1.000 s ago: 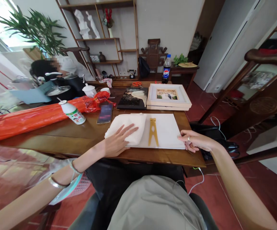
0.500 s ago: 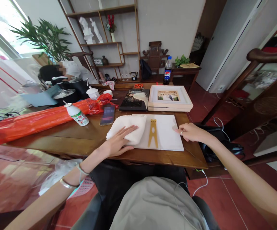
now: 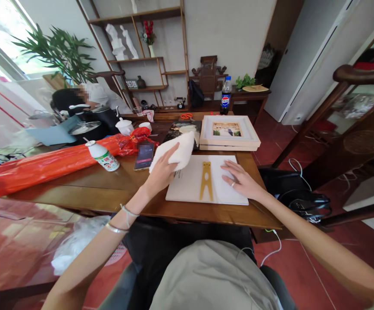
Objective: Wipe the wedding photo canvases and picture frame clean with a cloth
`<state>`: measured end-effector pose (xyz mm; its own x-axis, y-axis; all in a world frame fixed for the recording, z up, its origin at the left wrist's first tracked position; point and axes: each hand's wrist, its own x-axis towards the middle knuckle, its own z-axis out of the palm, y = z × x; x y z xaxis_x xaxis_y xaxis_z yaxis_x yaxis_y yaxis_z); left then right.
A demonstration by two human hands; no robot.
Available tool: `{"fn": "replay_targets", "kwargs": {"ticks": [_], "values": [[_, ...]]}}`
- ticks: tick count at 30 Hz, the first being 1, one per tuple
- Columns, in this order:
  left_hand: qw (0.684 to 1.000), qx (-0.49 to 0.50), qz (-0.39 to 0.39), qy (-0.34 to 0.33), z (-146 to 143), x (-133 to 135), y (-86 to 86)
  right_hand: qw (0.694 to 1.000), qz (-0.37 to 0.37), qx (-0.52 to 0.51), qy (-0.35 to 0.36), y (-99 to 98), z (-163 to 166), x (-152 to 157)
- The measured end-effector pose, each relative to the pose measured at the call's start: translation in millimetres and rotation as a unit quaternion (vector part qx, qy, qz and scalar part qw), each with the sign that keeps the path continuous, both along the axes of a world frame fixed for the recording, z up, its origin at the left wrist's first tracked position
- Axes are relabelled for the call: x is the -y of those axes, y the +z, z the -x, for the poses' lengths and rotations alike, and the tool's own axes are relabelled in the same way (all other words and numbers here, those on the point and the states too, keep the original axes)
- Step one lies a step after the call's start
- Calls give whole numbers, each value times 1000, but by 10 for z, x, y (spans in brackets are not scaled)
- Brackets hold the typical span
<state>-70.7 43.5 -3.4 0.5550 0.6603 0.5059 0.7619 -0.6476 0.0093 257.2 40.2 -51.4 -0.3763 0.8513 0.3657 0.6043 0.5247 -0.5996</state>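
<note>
A folded white cloth (image 3: pixel 184 150) is gripped by my left hand (image 3: pixel 163 169), raised and tilted above the left part of a flat white board (image 3: pixel 187 189). Small dark print shows on the board near the cloth. My right hand (image 3: pixel 242 180) lies over the board's right side with its fingers apart, holding nothing. Between both hands, a yellow, A-shaped flat piece (image 3: pixel 206 183) rests on the board, its narrow end pointing away from me.
White picture frames (image 3: pixel 254 133) are stacked behind the board, beside a dark photo panel (image 3: pixel 174 130). Left of the board lie a phone (image 3: pixel 144 156), a white bottle (image 3: pixel 104 157) and a red plastic-wrapped bundle (image 3: pixel 54 161). A cola bottle (image 3: pixel 225 97) stands at the back. Another person is at far left.
My left hand has lifted the cloth off the board, uncovering its left part. My right hand has moved from the board's right edge inward over it, and its fingers have spread.
</note>
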Motion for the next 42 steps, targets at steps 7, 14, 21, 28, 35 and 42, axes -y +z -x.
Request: {"fn": "replay_targets", "kwargs": {"ticks": [7, 14, 21, 28, 35, 42], "values": [[993, -91, 77, -1, -310, -198, -107, 1000, 14, 28, -6, -17, -3, 11], [983, -163, 79, 21, -367, 300, -14, 999, 18, 39, -14, 12, 9, 7], [969, -233, 84, -20, -340, 1039, 195, 996, 11, 84, -8, -28, -22, -33], [980, -134, 148, -18, -195, 44, 48, 995, 21, 96, -5, -11, -24, -34], [985, -115, 124, 19, -357, -142, -115, 995, 18, 98, 0, -5, -15, -24], [979, -117, 166, -31, -321, 795, 81, 994, 21, 109, -3, 11, -8, -13]]}}
